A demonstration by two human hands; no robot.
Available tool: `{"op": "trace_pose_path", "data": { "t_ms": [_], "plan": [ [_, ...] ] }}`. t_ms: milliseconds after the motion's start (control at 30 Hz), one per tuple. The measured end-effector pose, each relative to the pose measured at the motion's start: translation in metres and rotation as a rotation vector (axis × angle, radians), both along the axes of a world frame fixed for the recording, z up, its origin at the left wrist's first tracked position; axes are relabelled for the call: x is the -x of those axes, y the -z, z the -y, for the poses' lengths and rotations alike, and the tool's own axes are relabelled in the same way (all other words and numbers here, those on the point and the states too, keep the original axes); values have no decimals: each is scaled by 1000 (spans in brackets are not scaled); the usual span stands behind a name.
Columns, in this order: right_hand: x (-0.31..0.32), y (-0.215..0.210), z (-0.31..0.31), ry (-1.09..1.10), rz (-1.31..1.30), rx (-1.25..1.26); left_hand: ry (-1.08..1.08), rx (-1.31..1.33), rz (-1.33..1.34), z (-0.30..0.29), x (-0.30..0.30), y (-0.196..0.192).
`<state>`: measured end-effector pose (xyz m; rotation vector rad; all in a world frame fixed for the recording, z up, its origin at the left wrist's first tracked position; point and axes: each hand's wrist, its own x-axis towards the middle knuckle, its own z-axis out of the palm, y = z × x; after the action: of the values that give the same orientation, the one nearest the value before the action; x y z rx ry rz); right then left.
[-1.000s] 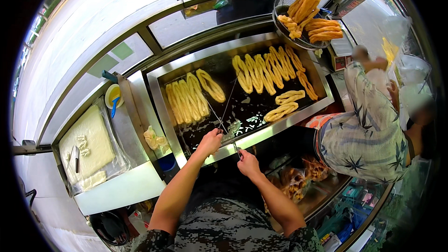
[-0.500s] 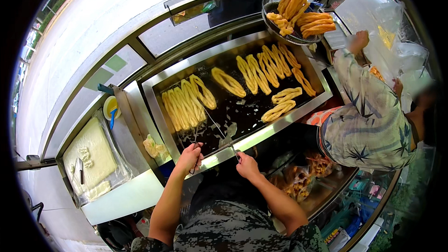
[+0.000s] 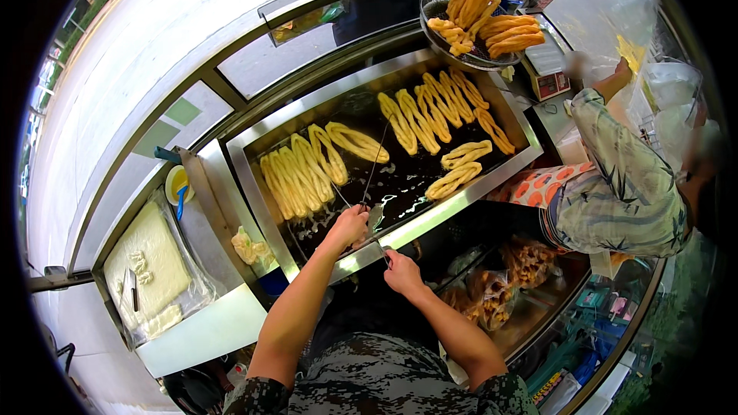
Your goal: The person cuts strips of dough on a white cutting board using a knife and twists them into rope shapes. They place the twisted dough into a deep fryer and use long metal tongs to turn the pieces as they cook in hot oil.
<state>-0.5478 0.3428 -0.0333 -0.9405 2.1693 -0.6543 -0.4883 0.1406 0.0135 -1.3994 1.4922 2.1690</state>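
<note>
My left hand (image 3: 350, 227) reaches over the near edge of a rectangular metal fryer (image 3: 343, 263) and is closed round a thin metal rod (image 3: 372, 174). The rod slants up between two groups of looped dough sticks in dark oil. Its tip is beside the loose-lying dough loop (image 3: 357, 142). Lower and to the right, my right hand (image 3: 403, 273) grips a second thin rod (image 3: 380, 246), which seems to pass under my left hand toward the pale dough sticks (image 3: 296, 177) at the left. More yellow dough sticks (image 3: 430, 115) float in rows at the right.
A wire basket (image 3: 434, 27) of browned dough sticks stands at the far right corner. A co-worker (image 3: 619, 184) is at the right, near a scale (image 3: 550, 84). At left lie a dough slab (image 3: 154, 253), a knife (image 3: 134, 292) and a yellow bowl (image 3: 177, 180).
My left hand has moved up and right, over the oil. A dough loop has shifted left to the left-hand group. The co-worker's arm now reaches out toward the plastic bags.
</note>
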Motion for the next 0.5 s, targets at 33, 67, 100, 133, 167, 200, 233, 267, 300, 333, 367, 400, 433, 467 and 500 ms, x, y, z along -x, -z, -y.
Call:
{"op": "trace_pose_path", "data": {
  "t_ms": [33,67,100,133,167,200,233,267,300,333,367,400,433,467,500],
  "plan": [
    [1,-1,-1,-1,5,-6,-23,-64,-18,2,3,-5],
    [2,-2,0,-7,8,-9,-48,-129,-35,3,4,-8],
    [2,-3,0,-13,11,-11,-141,-333,-158,7,-2,-7],
    [3,-4,1,-19,14,-12,-191,-424,-219,10,-10,-7],
    [4,-3,1,-14,11,-3,-240,-514,-279,13,-21,-10],
    [4,-3,0,-9,7,5,-289,-604,-339,15,-29,-13],
    [4,-2,-1,-5,4,12,-327,-604,-310,14,-35,-26],
    [4,-1,-2,-14,-1,16,-281,-504,-257,13,-44,-27],
    [4,0,-2,-21,-6,20,-233,-403,-204,13,-53,-28],
    [5,1,-1,-32,-12,23,-188,-303,-153,11,-58,-30],
    [5,1,-1,-33,-5,15,-145,-134,-14,8,-59,-32],
    [4,1,-1,-33,2,6,-137,-74,25,3,-59,-32],
    [4,0,0,-38,7,0,-133,-10,63,-1,-58,-33],
    [4,2,-1,-29,3,4,-124,50,102,-5,-51,-42],
    [4,4,-2,-20,-2,8,-7,180,121,-11,-41,-50]
  ]
}}
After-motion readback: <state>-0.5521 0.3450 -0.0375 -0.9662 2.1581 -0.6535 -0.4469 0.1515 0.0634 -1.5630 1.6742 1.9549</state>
